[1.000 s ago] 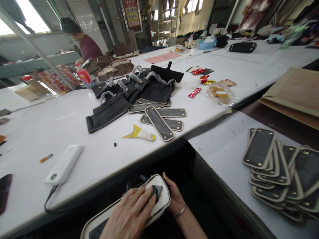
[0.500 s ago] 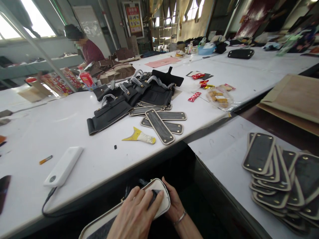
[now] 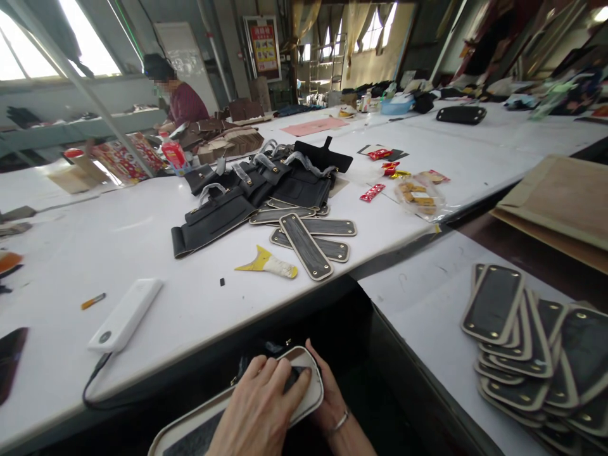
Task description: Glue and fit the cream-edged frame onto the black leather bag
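Low at the front, a handbag (image 3: 199, 418) is held tilted, its long bottom with pale rounded edging turned up. A dark strip runs along that bottom. My left hand (image 3: 259, 405) lies across it with bent fingers, gripping near the right end; thumb and fingertips press on a dark patch there. Around the right end wraps my right hand (image 3: 327, 396), its fingers mostly hidden behind the bag. Bits of clear wrapping and small gold fittings show along the bag's far side.
Dark base panels (image 3: 308, 247) with pale edging lie on the white table (image 3: 142, 247) beside black bag pieces (image 3: 218, 212) and a yellow-and-white scraper-like piece (image 3: 268, 261). More panels (image 3: 494, 304) are stacked at right. A power bank (image 3: 126, 315) lies left. A person (image 3: 187, 101) works behind.
The view has tilted slightly, so the table things sit a little lower and further right. My hands keep their hold; the left fingers have shifted slightly on the bag's bottom.
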Tool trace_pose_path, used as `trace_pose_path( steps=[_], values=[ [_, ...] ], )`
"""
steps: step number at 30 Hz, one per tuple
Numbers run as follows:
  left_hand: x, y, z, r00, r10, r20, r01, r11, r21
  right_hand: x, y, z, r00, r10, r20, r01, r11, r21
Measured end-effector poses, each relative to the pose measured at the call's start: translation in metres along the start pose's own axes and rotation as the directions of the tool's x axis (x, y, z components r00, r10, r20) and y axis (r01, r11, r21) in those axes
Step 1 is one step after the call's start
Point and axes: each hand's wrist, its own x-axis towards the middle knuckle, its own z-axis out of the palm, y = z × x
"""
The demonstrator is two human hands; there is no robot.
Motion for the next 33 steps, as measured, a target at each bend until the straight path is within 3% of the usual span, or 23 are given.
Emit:
trace_pose_path(
  steps=[6, 9, 11, 13, 17, 19, 21, 23, 26, 33],
  values=[
    [0.019, 0.007, -0.025, 0.999, -0.027, 0.021, 0.027, 0.999, -0.018, -0.009, 0.010, -0.013, 0.966, -0.178, -0.189, 0.133, 0.965, -0.228],
    [0.027, 0.007, -0.032, 1.000, 0.013, 0.004, -0.013, 1.000, -0.025, -0.026, 0.000, -0.011, 0.876, -0.390, -0.285, 0.242, 0.865, -0.440],
    [0.029, 0.003, -0.033, 0.999, 0.036, -0.022, -0.037, 0.996, -0.082, -0.043, -0.010, -0.003, 0.796, -0.536, -0.282, 0.311, 0.761, -0.569],
    [0.030, -0.006, -0.031, 0.997, 0.023, -0.078, -0.040, 0.975, -0.221, -0.062, -0.018, 0.009, 0.745, -0.629, -0.223, 0.326, 0.634, -0.701],
    [0.036, -0.031, -0.021, 0.979, -0.060, -0.193, -0.045, 0.867, -0.496, -0.088, -0.017, 0.035, 0.753, -0.656, -0.051, 0.165, 0.263, -0.950],
    [0.043, -0.043, -0.014, 0.980, 0.032, -0.196, -0.129, 0.853, -0.505, -0.090, -0.010, 0.040, 0.739, -0.673, -0.026, 0.078, 0.124, -0.989],
    [0.050, -0.052, -0.009, 0.973, 0.158, -0.171, -0.223, 0.839, -0.496, -0.089, -0.004, 0.039, 0.694, -0.719, -0.018, 0.020, 0.045, -0.999],
    [0.057, -0.058, -0.006, 0.960, 0.235, -0.151, -0.279, 0.818, -0.504, -0.087, -0.001, 0.036, 0.680, -0.733, -0.022, -0.015, 0.015, -1.000],
    [0.063, -0.064, -0.004, 0.948, 0.281, -0.150, -0.318, 0.798, -0.512, -0.086, -0.002, 0.032, 0.705, -0.708, -0.037, -0.049, 0.003, -0.999],
    [0.066, -0.069, 0.002, 0.936, 0.313, -0.159, -0.348, 0.770, -0.534, -0.086, -0.009, 0.036, 0.709, -0.705, -0.013, -0.062, -0.043, -0.997]
  ],
)
